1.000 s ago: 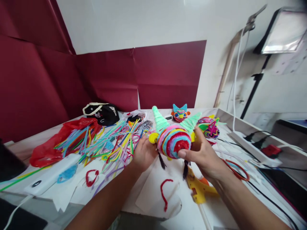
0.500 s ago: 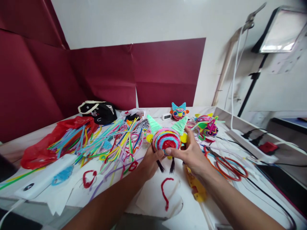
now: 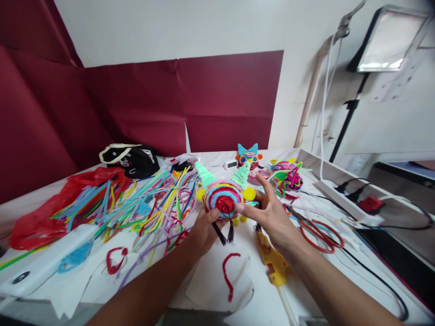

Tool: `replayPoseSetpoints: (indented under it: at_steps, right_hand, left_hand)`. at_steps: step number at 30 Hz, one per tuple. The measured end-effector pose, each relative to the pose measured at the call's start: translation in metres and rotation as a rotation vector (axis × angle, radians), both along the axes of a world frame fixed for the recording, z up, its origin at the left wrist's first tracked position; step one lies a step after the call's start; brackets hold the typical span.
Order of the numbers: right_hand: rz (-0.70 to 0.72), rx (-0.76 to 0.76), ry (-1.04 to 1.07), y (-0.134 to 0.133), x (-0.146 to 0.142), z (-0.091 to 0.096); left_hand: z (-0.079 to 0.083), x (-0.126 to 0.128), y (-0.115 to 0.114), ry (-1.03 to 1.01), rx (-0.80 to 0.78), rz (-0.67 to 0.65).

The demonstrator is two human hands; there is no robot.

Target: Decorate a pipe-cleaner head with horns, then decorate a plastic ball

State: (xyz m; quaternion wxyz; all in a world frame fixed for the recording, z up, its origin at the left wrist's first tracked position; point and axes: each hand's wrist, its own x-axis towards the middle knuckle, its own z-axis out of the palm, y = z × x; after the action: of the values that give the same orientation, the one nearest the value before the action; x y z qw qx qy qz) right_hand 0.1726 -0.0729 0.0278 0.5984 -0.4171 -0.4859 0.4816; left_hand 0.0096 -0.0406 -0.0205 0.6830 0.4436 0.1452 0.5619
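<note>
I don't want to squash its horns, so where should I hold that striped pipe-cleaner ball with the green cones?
Take the striped pipe-cleaner ball by its round middle, coming in low from both sides. The green cones stick up on top and the black tassels hang underneath, so the wound ball is probably the firmest part. The left hand and right hand hold it there.

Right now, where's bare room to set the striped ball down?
Left hand and right hand hold the striped ball. Bare: white paper between left forearm and red curl; narrow table strip between red rings and black cable. Crowded: pipe-cleaner pile left of the left hand, glue gun by the right wrist.
</note>
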Motion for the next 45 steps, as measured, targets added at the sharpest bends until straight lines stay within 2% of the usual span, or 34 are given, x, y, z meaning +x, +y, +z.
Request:
replayPoseSetpoints:
  at_steps: [3, 7, 11, 16, 26, 32, 36, 39, 45]
  right_hand:
    - [-0.059, 0.016, 0.015, 0.003, 0.013, -0.005]
    - [-0.104, -0.014, -0.09, 0.005, 0.035, -0.014]
    - [-0.006, -0.051, -0.194, -0.003, 0.045, -0.018]
    - [0.149, -0.094, -0.23, -0.014, 0.037, -0.022]
    - [0.236, -0.182, -0.282, -0.005, 0.026, -0.033]
    - [0.403, -0.102, -0.371, 0.003, 0.019, -0.039]
    - [0.537, 0.096, -0.718, 0.01, 0.009, -0.038]
    - [0.497, 0.196, -0.933, 0.02, 0.004, -0.038]
    - [0.343, 0.236, -1.068, 0.031, 0.016, -0.035]
  left_hand:
    - [0.0, 0.0, 0.002, 0.0, -0.047, 0.044]
    - [0.0, 0.0, 0.005, -0.026, -0.069, 0.101]
    - [0.003, 0.001, 0.005, -0.022, -0.085, 0.109]
    - [0.004, 0.002, 0.006, -0.004, -0.089, 0.094]
    - [0.0, 0.003, 0.014, -0.009, -0.094, 0.11]
    - [0.001, 0.003, 0.016, -0.004, -0.084, 0.111]
    - [0.002, 0.001, 0.018, -0.018, -0.082, 0.126]
    - [0.002, -0.001, 0.02, -0.017, -0.071, 0.136]
    - [-0.002, -0.003, 0.024, -0.039, -0.053, 0.122]
